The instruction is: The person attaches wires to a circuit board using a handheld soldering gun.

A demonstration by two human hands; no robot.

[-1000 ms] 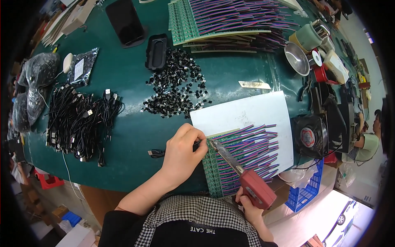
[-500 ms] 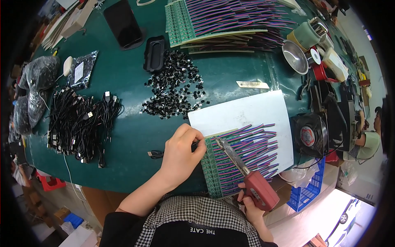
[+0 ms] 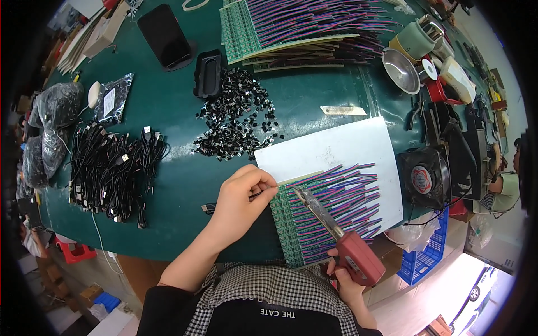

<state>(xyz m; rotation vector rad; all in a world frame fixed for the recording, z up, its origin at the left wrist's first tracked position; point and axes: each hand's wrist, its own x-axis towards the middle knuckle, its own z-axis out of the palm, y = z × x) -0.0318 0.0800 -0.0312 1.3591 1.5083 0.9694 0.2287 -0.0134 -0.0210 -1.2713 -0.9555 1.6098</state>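
My left hand [image 3: 241, 199] is closed in a pinch at the upper left corner of a green circuit board panel [image 3: 287, 238]. Between its fingertips is the thin end of a black USB cable [image 3: 208, 208], whose plug pokes out left of the hand. My right hand [image 3: 348, 283] grips a red soldering gun [image 3: 360, 257] from below. The gun's metal tip rests at or just over the board's top edge, close to my left fingertips; contact cannot be made out. Rows of purple, blue and black wires [image 3: 342, 204] fan rightward from the panel.
A white sheet [image 3: 336, 140] lies under the panel. Farther back are small black parts [image 3: 235, 123], a black tray [image 3: 208, 73], a blade [image 3: 343, 111] and stacked wired panels [image 3: 244, 33]. Black USB cables [image 3: 109, 173] lie left; a fan [image 3: 420, 178] and metal bowl [image 3: 400, 71] stand right.
The view has shifted slightly. My left hand has turned a little over the cable, and less of the USB plug shows. The soldering gun stays at the board's top edge.
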